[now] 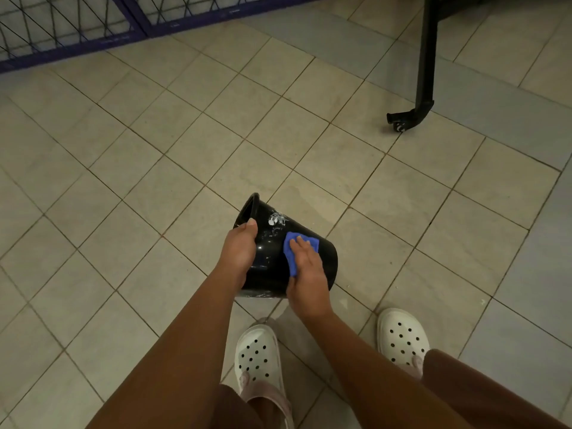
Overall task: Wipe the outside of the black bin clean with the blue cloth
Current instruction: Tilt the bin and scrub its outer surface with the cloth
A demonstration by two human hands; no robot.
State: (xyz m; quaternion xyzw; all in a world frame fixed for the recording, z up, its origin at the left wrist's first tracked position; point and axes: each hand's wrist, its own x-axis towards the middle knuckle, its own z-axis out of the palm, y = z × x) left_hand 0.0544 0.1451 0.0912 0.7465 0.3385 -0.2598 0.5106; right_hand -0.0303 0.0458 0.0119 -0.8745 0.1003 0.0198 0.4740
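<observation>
Black and glossy, the black bin (269, 243) is tipped well over, its open mouth turned up and away from the person and its closed end down toward their feet. Whether that lower end touches the tiled floor (185, 150) cannot be told. A white smear (277, 218) sits on the bin's outer wall just below the rim, fainter pale flecks run down the wall from it, and more pale specks show along the bin's lowest edge. Highlights shine off the wall between the two hands.

On the bin's left flank the left hand (240, 249) grips it, the palm against the wall and the fingers curled up onto the rim at the mouth. The forearm reaches straight out from the body to it. On the bin's upper wall, below the smear, the right hand (308, 274) lies on the blue cloth (291, 246), with straight, slightly spread fingers pressing it flat against the plastic. The cloth is bunched, showing past the fingertips and down beside the thumb. This forearm comes in at an angle from the right.

Nearer the person than the bin, two white perforated clogs (258, 354) stand on the tiles. Well beyond the bin to the right a black metal leg (425, 57) ends in a small caster (399, 126). Far beyond the bin to the left stands a blue-framed wire mesh panel (62, 26).
</observation>
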